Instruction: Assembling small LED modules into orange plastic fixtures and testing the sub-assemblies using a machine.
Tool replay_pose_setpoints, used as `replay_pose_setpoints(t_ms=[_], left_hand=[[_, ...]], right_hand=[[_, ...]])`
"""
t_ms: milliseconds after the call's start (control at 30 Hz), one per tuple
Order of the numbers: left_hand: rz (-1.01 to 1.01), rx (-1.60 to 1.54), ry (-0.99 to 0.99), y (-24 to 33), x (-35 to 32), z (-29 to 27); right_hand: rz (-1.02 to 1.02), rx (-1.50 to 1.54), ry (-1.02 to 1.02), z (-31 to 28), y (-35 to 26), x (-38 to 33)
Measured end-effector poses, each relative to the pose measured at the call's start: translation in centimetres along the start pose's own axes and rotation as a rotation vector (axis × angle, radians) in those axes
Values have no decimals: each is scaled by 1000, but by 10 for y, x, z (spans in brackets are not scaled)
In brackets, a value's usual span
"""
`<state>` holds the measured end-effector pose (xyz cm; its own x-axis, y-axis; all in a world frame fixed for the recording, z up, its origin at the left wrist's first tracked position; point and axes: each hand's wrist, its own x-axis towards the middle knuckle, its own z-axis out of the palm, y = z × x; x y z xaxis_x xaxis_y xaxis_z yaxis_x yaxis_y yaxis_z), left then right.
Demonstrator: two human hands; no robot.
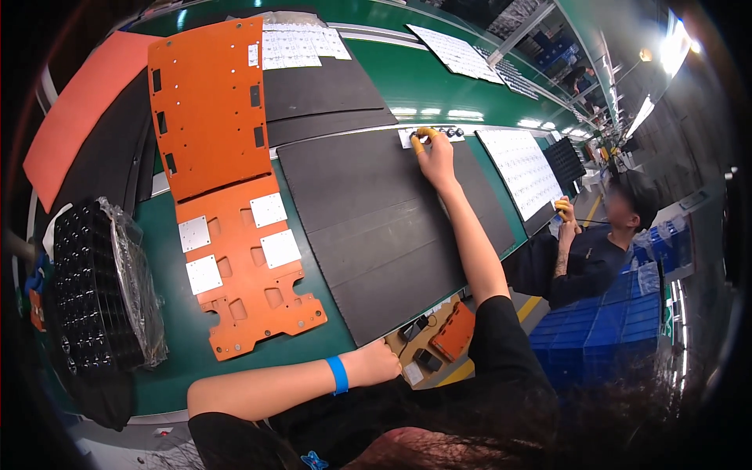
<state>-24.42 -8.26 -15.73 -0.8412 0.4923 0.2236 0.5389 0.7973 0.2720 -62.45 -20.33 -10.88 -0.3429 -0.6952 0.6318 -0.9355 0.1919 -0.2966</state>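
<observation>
My right hand (435, 160), with yellow covers on its fingertips, reaches to the far edge of a dark grey mat (376, 227). Its thumb and index finger pinch at a small black round part on a white strip (405, 141). Several more small black round parts (450, 132) stand in a row just right of the fingers. My left hand (376, 363) is curled closed at the mat's near edge, below a blue wristband (337, 374). Whatever its fingers may hold is hidden.
Left of the mat lies an orange plate (207, 110) above an orange board with white squares (251, 313). A black tray stack (90, 290) in plastic stands far left. At right, a co-worker (603, 251) works by a white sheet (518, 172). An open carton (423, 345) sits below the table edge.
</observation>
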Motion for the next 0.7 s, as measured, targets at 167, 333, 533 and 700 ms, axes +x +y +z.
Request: replay_pose_setpoints(t_ms=[167, 333, 533, 700], left_hand=[[-3, -21, 9, -2, -1, -5], [-9, -33, -1, -2, -1, -8], [-9, -31, 17, 0, -1, -7], [-16, -25, 12, 1, -2, -3]], right_hand=[[22, -25, 16, 11, 10, 4], [12, -34, 33, 12, 5, 8], [-45, -71, 29, 13, 11, 6], [-110, -54, 71, 13, 11, 4]])
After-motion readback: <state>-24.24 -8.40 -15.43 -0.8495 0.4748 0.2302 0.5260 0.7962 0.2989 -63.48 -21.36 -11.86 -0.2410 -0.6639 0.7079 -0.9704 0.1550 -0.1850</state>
